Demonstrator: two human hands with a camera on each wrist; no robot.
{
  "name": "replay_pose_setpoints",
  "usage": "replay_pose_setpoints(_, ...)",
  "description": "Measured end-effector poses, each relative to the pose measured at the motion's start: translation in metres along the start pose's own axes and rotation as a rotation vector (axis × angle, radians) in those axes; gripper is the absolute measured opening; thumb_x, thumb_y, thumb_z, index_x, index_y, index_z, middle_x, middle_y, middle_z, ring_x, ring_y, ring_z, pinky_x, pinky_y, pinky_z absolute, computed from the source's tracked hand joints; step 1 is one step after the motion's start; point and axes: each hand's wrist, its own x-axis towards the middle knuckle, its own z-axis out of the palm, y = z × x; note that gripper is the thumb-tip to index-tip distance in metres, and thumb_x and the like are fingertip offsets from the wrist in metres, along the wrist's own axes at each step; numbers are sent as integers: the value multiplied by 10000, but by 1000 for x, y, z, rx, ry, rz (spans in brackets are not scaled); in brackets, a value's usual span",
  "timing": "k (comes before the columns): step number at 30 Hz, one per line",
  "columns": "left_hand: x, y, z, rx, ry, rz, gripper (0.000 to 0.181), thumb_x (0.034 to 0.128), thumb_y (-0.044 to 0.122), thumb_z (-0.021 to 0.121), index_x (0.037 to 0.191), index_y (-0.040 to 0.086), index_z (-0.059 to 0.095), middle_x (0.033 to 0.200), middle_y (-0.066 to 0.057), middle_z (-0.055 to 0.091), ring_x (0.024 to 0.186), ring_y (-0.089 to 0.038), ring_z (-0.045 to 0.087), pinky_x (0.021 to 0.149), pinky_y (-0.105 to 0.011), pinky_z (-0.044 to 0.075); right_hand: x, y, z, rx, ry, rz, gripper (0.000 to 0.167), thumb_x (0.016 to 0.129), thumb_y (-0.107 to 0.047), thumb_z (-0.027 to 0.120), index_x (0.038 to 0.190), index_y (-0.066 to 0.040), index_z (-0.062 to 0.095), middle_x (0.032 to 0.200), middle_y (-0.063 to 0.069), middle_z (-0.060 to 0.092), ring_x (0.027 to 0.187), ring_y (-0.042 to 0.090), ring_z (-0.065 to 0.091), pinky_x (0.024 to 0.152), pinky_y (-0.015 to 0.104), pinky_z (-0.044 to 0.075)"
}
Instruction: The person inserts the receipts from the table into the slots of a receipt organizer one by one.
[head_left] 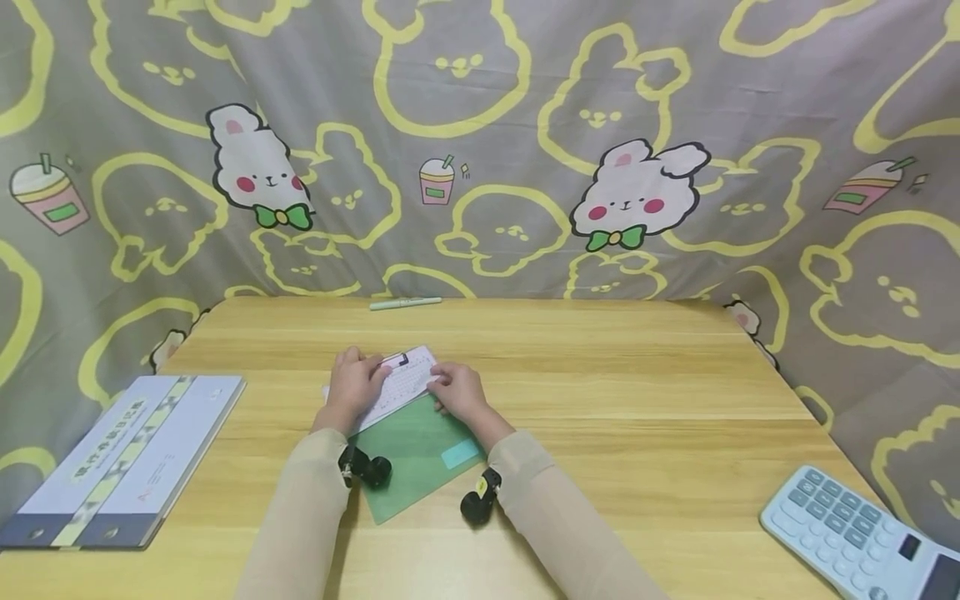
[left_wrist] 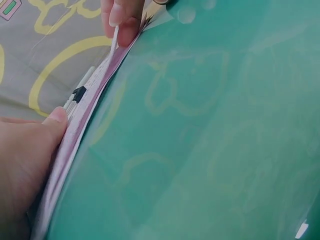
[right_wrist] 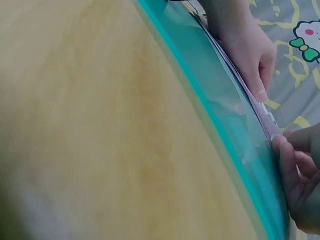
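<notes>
A stack of white printed papers (head_left: 407, 382) with a small black clip (head_left: 403, 359) at its upper edge is tilted along the top of a translucent green folder (head_left: 412, 454). My left hand (head_left: 356, 387) holds the papers at their left side, its thumb lying on the top sheet beside the clip. At the right edge, my right hand (head_left: 459, 390) pinches the papers between thumb and fingers. The left wrist view shows the paper layers (left_wrist: 82, 117) edge-on against the green plastic. Whether the lower part of the papers sits inside the folder, I cannot tell.
A light blue label (head_left: 461, 454) is on the folder. At the left lies a thick white and dark-blue book (head_left: 127, 458) with a patterned band. A pale blue calculator (head_left: 855, 525) is at the front right, and a light green pen (head_left: 406, 303) lies near the back edge.
</notes>
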Motion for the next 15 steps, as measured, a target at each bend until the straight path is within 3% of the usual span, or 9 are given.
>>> replay_pose_setpoints(3,-2,-2,3,-28,20,-9,387,851,269,537,1129,1,558,866,-117,386,849,-278,348,723,-395,299,1,5,-1,65,-18,-5,318,793,-62,609,1102,-2,557,720,26,598,462,114,535,436,223,450)
replay_pose_setpoints(10,-2,-8,6,-67,53,-12,395,845,281,545,1121,-1,563,930,-147,421,891,-296,353,749,-411,302,1,11,-8,350,-31,97,383,776,-19,609,1146,6,518,783,96,612,505,128,549,500,249,479)
replay_pose_setpoints(15,1,-10,2,-134,56,-25,410,820,253,578,1120,-25,550,975,-178,443,916,-318,382,778,-433,313,-1,8,-24,356,-51,116,419,795,-51,601,1184,26,466,827,145,599,557,167,564,532,281,488)
